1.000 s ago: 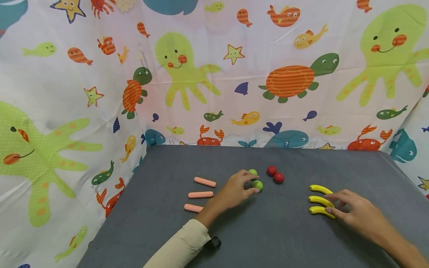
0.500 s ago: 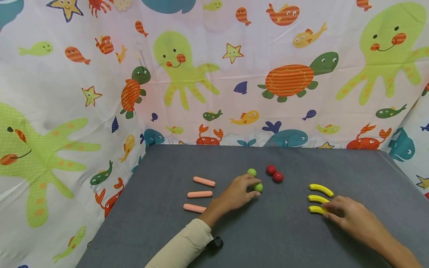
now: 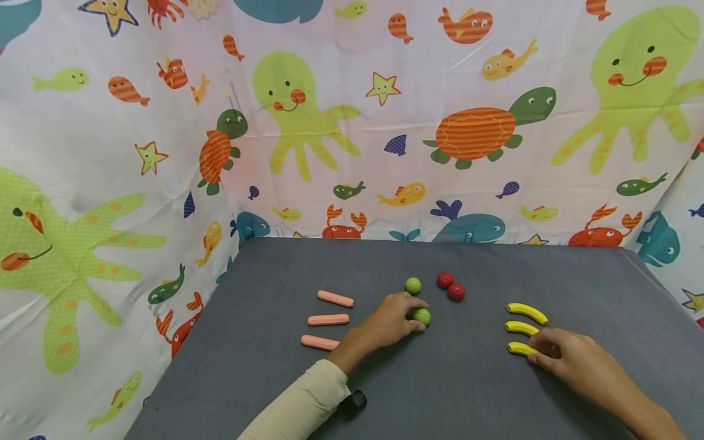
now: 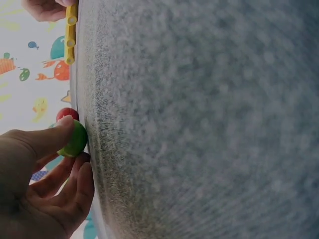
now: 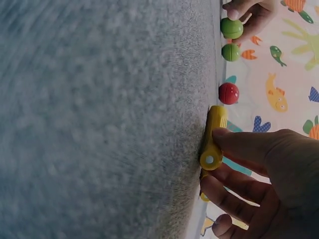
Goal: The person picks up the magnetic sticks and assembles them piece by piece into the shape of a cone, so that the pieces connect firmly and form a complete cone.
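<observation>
My left hand [image 3: 388,321] pinches the nearer green ball [image 3: 421,316], which has a seam line, between thumb and fingers. In the left wrist view that green ball [image 4: 75,139] sits low at the cloth, under the thumb. Behind it on the table lies a second green ball [image 3: 413,285]. On the right, my right hand [image 3: 577,363] pinches the nearest yellow toy banana [image 3: 519,348] at its right end, partly hiding it. The right wrist view shows the thumb on this banana [image 5: 215,134]. Two more bananas, the middle one [image 3: 519,327] and the far one [image 3: 527,312], lie beyond it.
Two red balls [image 3: 456,291] touch each other right of the green ones. Three pink sticks [image 3: 328,319] lie in a column at the left, the nearest partly behind my left forearm. A grey cloth covers the table [image 3: 440,391]; a sea-animal curtain [image 3: 385,171] hangs behind.
My left hand has drawn its green ball slightly nearer, away from the other one. My right hand has closed on the nearest banana and shifted it slightly nearer.
</observation>
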The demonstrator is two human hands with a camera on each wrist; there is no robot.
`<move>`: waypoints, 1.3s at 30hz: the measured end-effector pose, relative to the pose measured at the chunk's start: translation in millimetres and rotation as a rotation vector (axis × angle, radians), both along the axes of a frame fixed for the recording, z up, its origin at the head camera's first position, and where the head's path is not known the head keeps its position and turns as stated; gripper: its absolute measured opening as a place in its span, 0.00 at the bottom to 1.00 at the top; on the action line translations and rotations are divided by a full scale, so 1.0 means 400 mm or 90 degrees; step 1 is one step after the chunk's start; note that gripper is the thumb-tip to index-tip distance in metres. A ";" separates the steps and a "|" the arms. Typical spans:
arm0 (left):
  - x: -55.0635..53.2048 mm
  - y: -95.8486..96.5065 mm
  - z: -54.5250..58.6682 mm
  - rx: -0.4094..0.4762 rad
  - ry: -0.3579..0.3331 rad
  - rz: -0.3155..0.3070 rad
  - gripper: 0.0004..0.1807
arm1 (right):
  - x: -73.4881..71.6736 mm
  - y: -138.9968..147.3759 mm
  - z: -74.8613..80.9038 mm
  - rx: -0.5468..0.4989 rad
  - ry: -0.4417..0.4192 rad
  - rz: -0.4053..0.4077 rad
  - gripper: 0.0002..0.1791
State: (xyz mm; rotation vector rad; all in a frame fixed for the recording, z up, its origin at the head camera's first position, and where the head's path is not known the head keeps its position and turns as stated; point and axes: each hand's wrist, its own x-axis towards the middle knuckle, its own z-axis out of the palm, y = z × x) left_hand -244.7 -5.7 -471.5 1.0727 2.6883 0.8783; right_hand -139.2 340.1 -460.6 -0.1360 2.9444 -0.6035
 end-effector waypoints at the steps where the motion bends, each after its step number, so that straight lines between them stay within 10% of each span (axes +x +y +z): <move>1: 0.001 -0.001 0.000 0.002 -0.002 0.000 0.23 | 0.000 0.000 -0.001 -0.001 0.002 0.000 0.12; 39: 0.096 0.043 -0.011 0.183 -0.144 0.031 0.20 | 0.023 -0.144 0.009 -0.166 0.037 -0.033 0.14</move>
